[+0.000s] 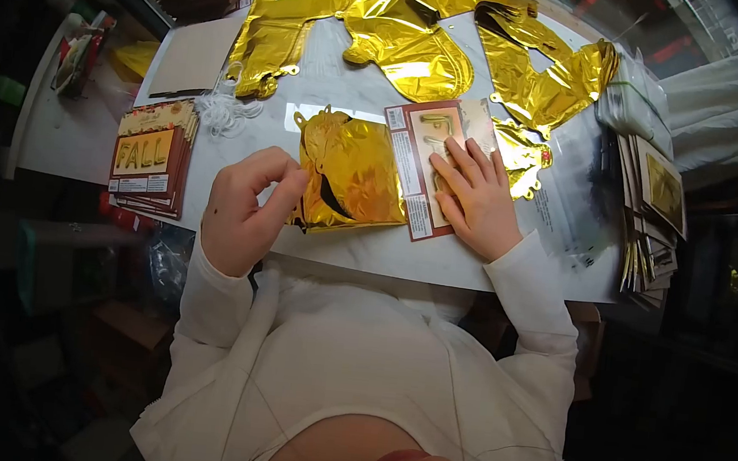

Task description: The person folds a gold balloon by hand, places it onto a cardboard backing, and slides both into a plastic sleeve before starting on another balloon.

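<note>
A folded stack of gold foil balloons (366, 168) lies on the white table in front of me. My left hand (251, 206) is at its left edge, fingers curled and thumb pressed in on the foil; the fingertips are partly hidden. Just right of the foil, a printed card (401, 158) with gold letters and a dark red border lies aslant, touching or slightly overlapping it. My right hand (479, 197) rests flat on this card with its fingers spread, covering part of the print.
Large flat gold letter balloons (421, 53) spread across the back. Stacked FALL cards (149, 160) stand at left, beside white string (227, 115) and a brown card (192, 58). Clear plastic bags (571, 210) lie at right, near filled packs (657, 192) piled at the table edge.
</note>
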`<state>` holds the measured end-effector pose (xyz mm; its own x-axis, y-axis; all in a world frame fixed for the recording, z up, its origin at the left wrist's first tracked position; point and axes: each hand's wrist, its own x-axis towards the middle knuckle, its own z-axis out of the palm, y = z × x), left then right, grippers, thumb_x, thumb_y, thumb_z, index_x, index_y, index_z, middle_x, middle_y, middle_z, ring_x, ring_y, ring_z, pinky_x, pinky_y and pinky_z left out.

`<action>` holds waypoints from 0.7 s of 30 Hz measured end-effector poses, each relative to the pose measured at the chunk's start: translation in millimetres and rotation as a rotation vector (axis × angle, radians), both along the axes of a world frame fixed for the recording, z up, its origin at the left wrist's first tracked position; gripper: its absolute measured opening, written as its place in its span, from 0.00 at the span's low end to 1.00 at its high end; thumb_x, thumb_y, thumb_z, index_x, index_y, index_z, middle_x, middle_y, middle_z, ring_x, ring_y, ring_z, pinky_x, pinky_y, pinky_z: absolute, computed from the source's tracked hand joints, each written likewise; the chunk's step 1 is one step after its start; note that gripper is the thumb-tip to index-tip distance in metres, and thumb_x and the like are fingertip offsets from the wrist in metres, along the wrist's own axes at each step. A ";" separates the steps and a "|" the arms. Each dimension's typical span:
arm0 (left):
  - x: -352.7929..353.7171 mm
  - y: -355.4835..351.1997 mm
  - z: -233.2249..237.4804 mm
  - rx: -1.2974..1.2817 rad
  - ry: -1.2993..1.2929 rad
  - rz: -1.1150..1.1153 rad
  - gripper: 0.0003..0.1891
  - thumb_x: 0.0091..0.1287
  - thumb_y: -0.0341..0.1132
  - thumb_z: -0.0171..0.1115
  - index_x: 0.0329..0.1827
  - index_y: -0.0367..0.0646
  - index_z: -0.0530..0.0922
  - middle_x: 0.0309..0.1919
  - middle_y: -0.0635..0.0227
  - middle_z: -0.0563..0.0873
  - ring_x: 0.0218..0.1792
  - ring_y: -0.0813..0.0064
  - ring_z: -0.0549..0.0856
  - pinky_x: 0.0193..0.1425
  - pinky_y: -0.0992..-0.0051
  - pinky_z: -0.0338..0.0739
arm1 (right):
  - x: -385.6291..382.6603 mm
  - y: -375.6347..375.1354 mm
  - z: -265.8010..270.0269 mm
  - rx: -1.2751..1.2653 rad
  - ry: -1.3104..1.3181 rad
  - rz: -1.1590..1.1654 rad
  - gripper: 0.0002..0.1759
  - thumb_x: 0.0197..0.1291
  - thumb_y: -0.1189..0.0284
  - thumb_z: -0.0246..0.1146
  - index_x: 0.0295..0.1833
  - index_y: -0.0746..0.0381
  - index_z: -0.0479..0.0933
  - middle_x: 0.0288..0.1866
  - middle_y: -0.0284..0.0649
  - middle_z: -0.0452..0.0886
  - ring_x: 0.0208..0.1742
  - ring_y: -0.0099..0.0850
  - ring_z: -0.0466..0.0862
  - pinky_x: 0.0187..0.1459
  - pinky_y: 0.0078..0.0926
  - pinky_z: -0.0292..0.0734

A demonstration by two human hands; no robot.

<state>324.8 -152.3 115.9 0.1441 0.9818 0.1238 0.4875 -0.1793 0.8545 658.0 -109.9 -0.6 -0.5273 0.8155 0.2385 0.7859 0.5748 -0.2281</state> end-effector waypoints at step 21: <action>210.3 141.6 -45.2 -0.337 -0.006 -0.537 0.18 0.80 0.44 0.61 0.47 0.33 0.86 0.46 0.55 0.93 0.47 0.72 0.92 0.54 0.72 0.84 | 10.4 -2.2 -20.8 -0.117 0.065 0.011 0.24 0.69 0.60 0.61 0.66 0.57 0.82 0.69 0.47 0.82 0.72 0.53 0.76 0.75 0.56 0.66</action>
<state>535.1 -10.8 70.7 0.6281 0.7577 -0.1773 0.3990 -0.1179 0.9094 668.4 -112.2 -21.4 -0.5228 0.8342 0.1755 0.7612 0.5495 -0.3443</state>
